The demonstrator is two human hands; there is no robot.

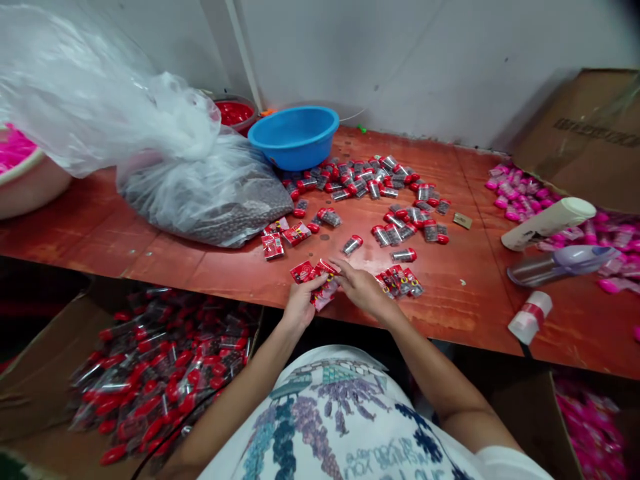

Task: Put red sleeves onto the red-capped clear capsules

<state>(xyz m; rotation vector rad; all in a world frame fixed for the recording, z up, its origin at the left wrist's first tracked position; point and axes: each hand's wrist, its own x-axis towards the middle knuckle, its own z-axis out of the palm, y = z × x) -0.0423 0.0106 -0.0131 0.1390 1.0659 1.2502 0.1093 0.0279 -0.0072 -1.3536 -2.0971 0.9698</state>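
My left hand (pixel 301 301) is closed on some small red printed packets (pixel 324 293), fanned out just over the table's front edge. From the other side, my right hand (pixel 364 288) pinches the top of the same packets with thumb and fingers. Close to the right wrist lies an overlapping row of similar packets (pixel 400 281). Past the hands, a few more red packets (pixel 273 246) rest beside the plastic bag. Single clear bottles with red caps and dark contents, such as one bottle (pixel 353 245), lie on the tabletop in front of my hands.
A knotted clear bag (pixel 200 193) of dark beads and a blue basin (pixel 295 137) stand at the back left. Red-capped bottles (pixel 370 179) are heaped mid-table. A white tumbler (pixel 547 223), pink pieces (pixel 525 190) and a carton (pixel 585 140) sit right. Below left is an open box (pixel 40 373).
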